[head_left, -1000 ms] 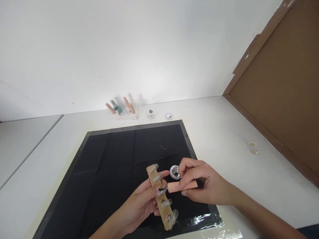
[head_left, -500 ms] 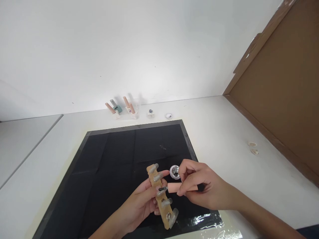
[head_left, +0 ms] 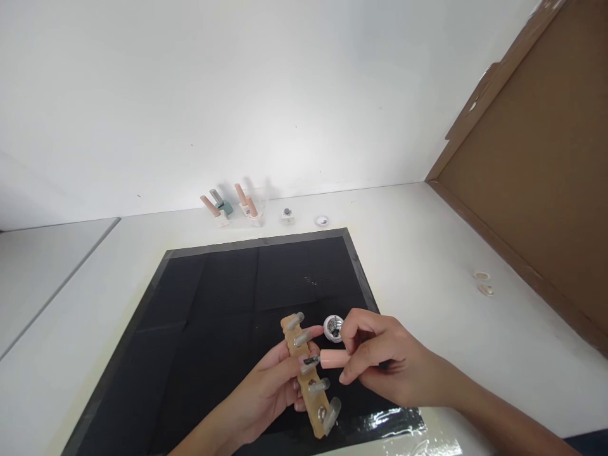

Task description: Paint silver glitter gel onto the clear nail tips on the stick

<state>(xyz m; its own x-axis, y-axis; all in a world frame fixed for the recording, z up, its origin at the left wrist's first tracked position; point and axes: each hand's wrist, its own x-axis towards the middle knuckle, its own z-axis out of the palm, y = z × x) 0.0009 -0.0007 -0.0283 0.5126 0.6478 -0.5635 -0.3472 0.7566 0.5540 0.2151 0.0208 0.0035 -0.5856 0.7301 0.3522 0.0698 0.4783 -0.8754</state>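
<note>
My left hand [head_left: 273,383] is closed around a tan nail-tip stand [head_left: 311,400] held at a slant over the black mat. Several clear, greyish false nails [head_left: 302,339] stick out along its right side. Between the fingers of my right hand [head_left: 387,354] is a nail polish brush [head_left: 335,359] with a pink handle. Its dark bristles lie at the middle nail [head_left: 310,365], right by my left thumb tip; whether they press on it I cannot tell. Just behind the brush handle sits a small round pot [head_left: 333,328] with silvery flakes, partly hidden by my right fingers.
Along the wall stand pink-capped polish bottles [head_left: 251,208], a teal bottle [head_left: 223,206], a small clear bottle [head_left: 287,216] and a round lid [head_left: 322,220]. The black mat [head_left: 228,285] is taped to the white table. Two small discs [head_left: 485,289] lie right, near a cardboard panel [head_left: 546,190].
My right hand has shifted slightly down and right, its fingers resettling on the pink handle. The bristles stay at the middle nail. The stand has barely moved.
</note>
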